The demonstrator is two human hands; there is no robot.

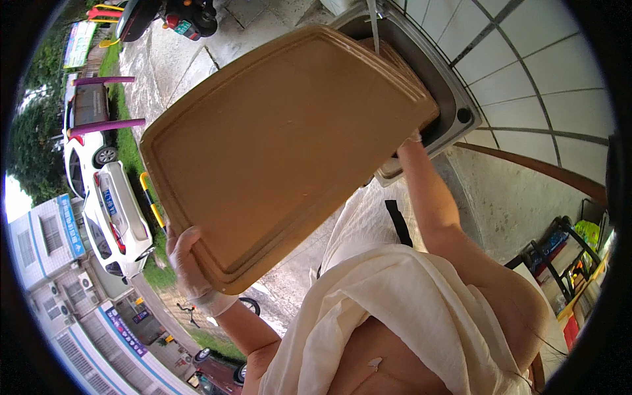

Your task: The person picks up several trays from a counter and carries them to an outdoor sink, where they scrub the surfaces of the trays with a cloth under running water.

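A large brown tray or lid (291, 148) with a raised, rounded rim is held up in front of me, tilted, its far right end over a stainless steel sink (456, 94). My left hand (185, 259), in a clear plastic glove, grips the near left corner with the thumb on top. At the right edge my right hand (412, 140) holds the tray from below; most of its fingers are hidden. Behind the rim, a second brown piece (392, 57) shows in the sink. A thin pale column (374, 24), either a tap spout or running water, comes down there.
White wall tiles (533, 69) rise behind the sink. Stored goods on a rack (568, 252) stand at right. Outside at left are parked white cars (118, 212), a scooter (182, 19), purple posts (106, 126) and a yellow-black barrier (152, 200). Concrete paving (163, 59) lies beyond the tray.
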